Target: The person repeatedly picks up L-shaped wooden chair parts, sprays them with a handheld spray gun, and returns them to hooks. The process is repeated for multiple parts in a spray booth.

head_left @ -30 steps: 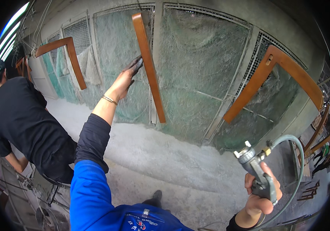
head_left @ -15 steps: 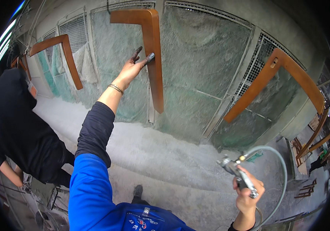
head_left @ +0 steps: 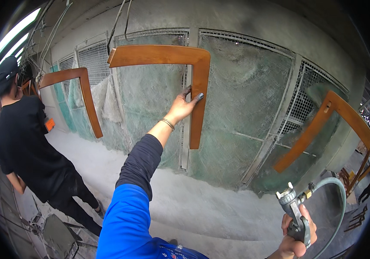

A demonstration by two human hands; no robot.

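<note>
While the left hand reaches up and forward at full arm's length, its fingers rest against the inner edge of the hanging L-shaped wooden piece, thumb and fingers spread loosely about the vertical leg rather than clenched round it; whether it truly pinches the wood cannot be told. Item: wooden piece, brown, lacquered, hung ahead of and above the person against the dusty mesh wall; its long arm runs level toward the left, its shorter leg drops straight down at the right end, and the hand meets that leg near the corner. Item: right hand, low at the lower right, closed round the grip of a spray gun, nozzle tipped up and leftward, grey hose looping off to the right. Gun and workpiece stand well apart; the left hand is much the nearer. Also hung: a second L-shaped piece to the left, a third to the right. A person in black stands at left.
</note>
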